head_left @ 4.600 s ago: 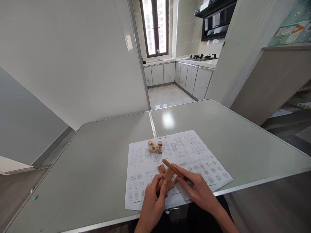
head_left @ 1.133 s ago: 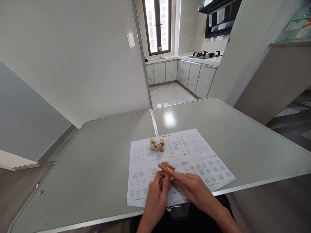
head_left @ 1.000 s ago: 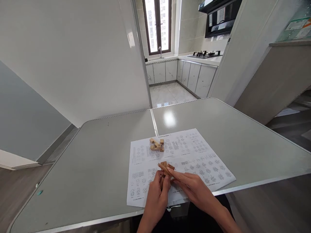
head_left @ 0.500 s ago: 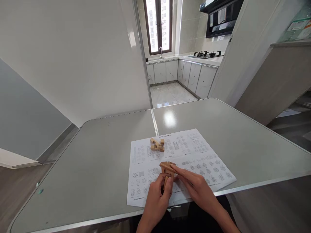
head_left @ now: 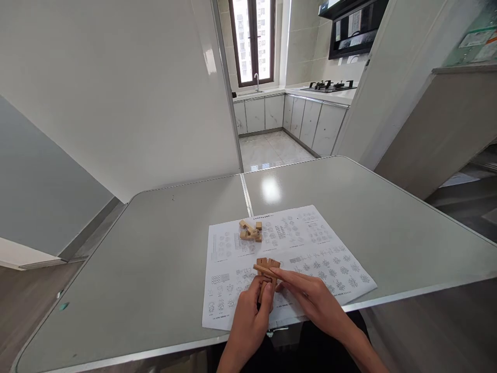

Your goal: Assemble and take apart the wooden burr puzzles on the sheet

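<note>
Brown wooden puzzle pieces (head_left: 263, 262) are between my two hands, above the near part of a printed sheet (head_left: 310, 243). My left hand (head_left: 251, 311) is closed around the lower pieces, thumb and fingers pinching them. From the right, my right hand (head_left: 310, 295) pinches a thin wooden stick (head_left: 264, 270) lying slantwise across the other pieces. My fingers hide part of how the pieces fit together. Farther up the sheet lies a small heap of lighter notched wooden blocks (head_left: 250, 233), apart from both hands.
The sheet, covered with small line diagrams, lies on a grey-green table (head_left: 147, 269) with a pale edge. A seam strip (head_left: 246, 194) crosses the tabletop. A small green scrap (head_left: 64, 306) is at the left edge. Beyond is a kitchen with a stove (head_left: 330, 86).
The stick across the pieces has tilted slightly, and its left end sits a little lower. Both hands keep their hold; the loose heap stays put.
</note>
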Motion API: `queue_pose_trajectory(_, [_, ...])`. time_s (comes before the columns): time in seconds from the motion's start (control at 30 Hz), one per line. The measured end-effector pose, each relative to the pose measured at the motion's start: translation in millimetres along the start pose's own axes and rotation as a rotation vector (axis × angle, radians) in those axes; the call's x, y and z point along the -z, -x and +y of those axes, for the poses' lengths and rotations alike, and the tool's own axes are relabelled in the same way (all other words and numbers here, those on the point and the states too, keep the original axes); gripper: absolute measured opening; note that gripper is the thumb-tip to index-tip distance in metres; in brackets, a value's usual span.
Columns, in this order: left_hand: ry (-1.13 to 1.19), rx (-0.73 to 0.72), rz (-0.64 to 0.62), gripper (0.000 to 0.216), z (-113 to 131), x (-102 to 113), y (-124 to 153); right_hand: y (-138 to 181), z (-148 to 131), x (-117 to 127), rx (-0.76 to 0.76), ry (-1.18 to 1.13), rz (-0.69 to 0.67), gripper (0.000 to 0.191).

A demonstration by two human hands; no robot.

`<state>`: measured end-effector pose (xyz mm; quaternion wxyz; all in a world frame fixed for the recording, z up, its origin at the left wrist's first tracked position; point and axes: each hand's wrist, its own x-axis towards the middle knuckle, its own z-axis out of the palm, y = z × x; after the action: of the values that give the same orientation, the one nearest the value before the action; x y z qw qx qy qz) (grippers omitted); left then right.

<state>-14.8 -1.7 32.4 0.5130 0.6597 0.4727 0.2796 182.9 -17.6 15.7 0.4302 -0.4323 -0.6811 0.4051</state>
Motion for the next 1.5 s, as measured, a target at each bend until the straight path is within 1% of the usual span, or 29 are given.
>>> queue_pose_trajectory(0.2, [-0.01,-0.016,0.019,0.039,1.3,-1.0,-0.4,0.2,2.9,-0.3,0.024,0.03,0.011,0.045])
queue_pose_trajectory(0.5, [0.009,-0.012,0.026,0.037,-1.3,-2.0,-2.3,2.0,0.8,-4.2,0.043,0.115,-0.009,0.052])
queue_pose_trajectory(0.73, [0.026,-0.011,0.016,0.038,0.6,-1.3,-1.3,1.4,-2.1,-4.2,0.022,0.03,0.002,0.049])
queue_pose_trajectory(1.1, [0.029,0.011,0.02,0.041,3.1,-1.9,-1.2,1.1,-5.6,-4.8,-0.018,0.032,0.023,0.046])
queue_pose_trajectory(1.3, [0.002,0.013,0.037,0.035,6.3,-1.0,-0.2,2.5,-0.9,-6.4,-0.063,0.067,0.07,0.044])
queue_pose_trajectory(1.43, [0.102,0.018,0.065,0.035,2.7,-2.1,0.7,4.5,0.7,-7.4,-0.095,0.099,0.136,0.049])
queue_pose_trajectory(1.5, [0.177,0.032,0.127,0.035,0.3,-2.5,0.9,4.6,0.1,-7.5,-0.098,0.123,0.145,0.053])
